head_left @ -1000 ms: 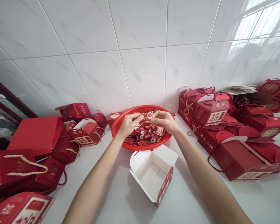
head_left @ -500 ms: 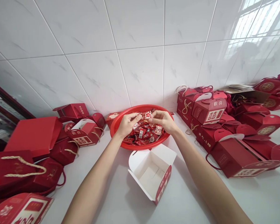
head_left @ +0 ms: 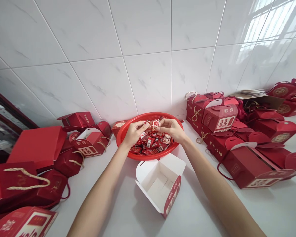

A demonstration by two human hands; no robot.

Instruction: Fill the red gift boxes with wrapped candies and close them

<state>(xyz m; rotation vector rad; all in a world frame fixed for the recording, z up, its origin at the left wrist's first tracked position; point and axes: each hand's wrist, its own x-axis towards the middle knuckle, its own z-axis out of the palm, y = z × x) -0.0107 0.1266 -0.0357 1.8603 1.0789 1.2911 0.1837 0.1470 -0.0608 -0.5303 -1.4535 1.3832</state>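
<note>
Between my two hands is a red and white wrapped candy [head_left: 153, 123], pinched at its ends. My left hand [head_left: 135, 132] grips its left end with thumb and fingers. At the right end, my right hand [head_left: 173, 129] closes on it the same way. Both hands are over a red plastic basket [head_left: 120, 135] that holds several wrapped candies [head_left: 154, 143], mostly red. Just in front of the basket stands an open gift box [head_left: 160, 184], white inside, with red printed sides and its flaps spread; nothing shows inside it.
Red gift boxes [head_left: 88, 144], some with rope handles, crowd the left side. More red boxes [head_left: 219, 118] are stacked along the right. A white tiled wall [head_left: 148, 82] rises behind the basket. White paper pieces [head_left: 254, 93] lie at the far right. Everything rests on a white tabletop [head_left: 113, 204].
The view has shifted very slightly. Both hands still hold the candy over the basket, almost unmoved.
</note>
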